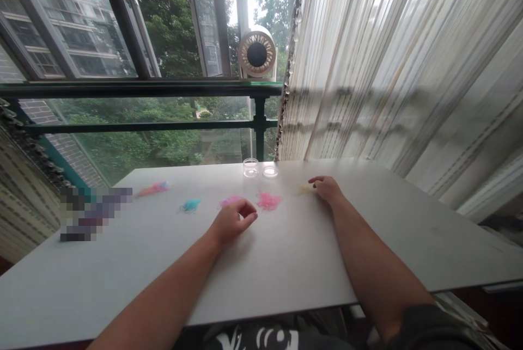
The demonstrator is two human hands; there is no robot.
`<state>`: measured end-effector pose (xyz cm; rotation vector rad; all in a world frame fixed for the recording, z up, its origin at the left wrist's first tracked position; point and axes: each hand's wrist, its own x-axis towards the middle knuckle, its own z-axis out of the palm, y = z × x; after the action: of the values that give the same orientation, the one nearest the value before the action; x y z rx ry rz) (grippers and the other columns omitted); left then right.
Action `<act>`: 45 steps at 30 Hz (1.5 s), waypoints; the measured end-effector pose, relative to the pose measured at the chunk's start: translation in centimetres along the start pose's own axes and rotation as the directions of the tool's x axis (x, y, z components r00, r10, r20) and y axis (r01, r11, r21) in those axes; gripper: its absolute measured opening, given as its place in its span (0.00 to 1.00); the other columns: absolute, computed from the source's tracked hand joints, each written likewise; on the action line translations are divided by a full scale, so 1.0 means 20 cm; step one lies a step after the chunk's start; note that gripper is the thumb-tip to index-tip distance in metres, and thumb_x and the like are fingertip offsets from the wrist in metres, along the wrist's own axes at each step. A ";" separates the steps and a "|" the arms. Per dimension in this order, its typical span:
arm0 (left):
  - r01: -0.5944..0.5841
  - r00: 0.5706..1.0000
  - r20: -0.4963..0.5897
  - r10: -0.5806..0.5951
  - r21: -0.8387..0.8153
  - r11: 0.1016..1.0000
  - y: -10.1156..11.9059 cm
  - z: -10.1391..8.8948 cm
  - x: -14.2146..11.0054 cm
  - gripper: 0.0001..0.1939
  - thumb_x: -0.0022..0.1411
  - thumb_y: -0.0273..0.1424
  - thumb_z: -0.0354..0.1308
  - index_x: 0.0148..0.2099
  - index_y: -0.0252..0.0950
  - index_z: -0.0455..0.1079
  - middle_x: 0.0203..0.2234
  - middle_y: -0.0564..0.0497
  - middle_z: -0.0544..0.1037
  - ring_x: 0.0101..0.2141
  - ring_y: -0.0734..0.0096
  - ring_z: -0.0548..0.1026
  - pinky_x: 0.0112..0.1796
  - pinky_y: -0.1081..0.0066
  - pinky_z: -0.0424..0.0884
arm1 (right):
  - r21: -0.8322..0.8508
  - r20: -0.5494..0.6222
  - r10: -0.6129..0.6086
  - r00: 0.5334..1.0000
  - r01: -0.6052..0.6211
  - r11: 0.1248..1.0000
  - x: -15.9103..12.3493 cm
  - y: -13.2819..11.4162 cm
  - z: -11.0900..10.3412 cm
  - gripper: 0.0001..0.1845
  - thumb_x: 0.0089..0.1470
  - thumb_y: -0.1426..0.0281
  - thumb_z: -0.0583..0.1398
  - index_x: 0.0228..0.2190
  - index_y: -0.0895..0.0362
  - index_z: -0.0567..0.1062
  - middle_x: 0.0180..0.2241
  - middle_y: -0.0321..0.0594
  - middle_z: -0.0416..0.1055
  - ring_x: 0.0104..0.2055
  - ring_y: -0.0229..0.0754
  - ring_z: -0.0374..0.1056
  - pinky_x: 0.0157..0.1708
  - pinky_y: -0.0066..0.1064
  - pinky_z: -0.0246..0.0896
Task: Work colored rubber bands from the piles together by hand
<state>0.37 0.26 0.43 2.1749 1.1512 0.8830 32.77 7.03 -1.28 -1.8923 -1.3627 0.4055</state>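
My left hand (235, 222) hovers over the white table just in front of a lilac-pink pile (231, 201) of small thin loops, partly covering it. Its thumb and forefinger curve together into a pinch; anything between the tips is too small to make out. To its right lies a bright pink pile (268, 201) of similar loops, like small rubber bands. My right hand (326, 189) is at a pale yellow pile (304, 189), forefinger stretched out and thumb a little apart from it. Its fingers partly hide that pile, and no held thing shows.
A teal pile (190, 206) and a mixed-colour pile (153, 189) lie on the left of the white table (286, 268). A clear round container (250, 168) and a clear lid-like disc (270, 172) stand at the back edge. Blurred items (96, 215) occupy the left edge.
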 end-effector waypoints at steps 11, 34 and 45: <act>0.004 1.000 -0.010 -0.004 -0.003 1.000 0.00 0.00 0.00 0.08 0.54 0.34 0.54 0.33 0.35 0.70 0.26 0.51 0.76 0.26 0.74 0.71 0.27 0.76 0.65 | 0.243 -0.279 0.088 0.956 -0.018 0.970 0.00 -0.02 -0.04 0.16 0.45 0.61 0.53 0.18 0.59 0.72 0.16 0.36 0.65 0.20 0.37 0.58 0.22 0.28 0.53; 0.681 0.691 -0.594 -0.412 0.344 0.647 -0.64 -0.67 -0.16 0.13 0.53 0.34 0.53 0.40 0.35 0.71 0.46 0.41 0.71 0.49 0.54 0.67 0.49 0.61 0.62 | 0.327 0.574 -0.612 0.544 0.532 0.781 -0.51 -0.37 0.31 0.22 0.53 0.58 0.51 0.16 0.56 0.49 0.18 0.29 0.42 0.22 0.32 0.41 0.21 0.27 0.38; 0.705 0.687 -0.573 -0.447 0.376 0.601 -0.73 -0.62 -0.04 0.24 0.54 0.47 0.50 0.51 0.43 0.66 0.55 0.45 0.64 0.57 0.50 0.56 0.53 0.51 0.52 | 0.343 0.708 -0.539 0.456 0.445 0.827 -0.54 -0.41 0.29 0.23 0.51 0.59 0.54 0.16 0.56 0.49 0.18 0.29 0.43 0.22 0.32 0.41 0.21 0.27 0.38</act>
<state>-16.72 8.69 -1.99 1.7684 2.4759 0.7612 19.48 0.75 -1.03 -1.0963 -2.3310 1.0647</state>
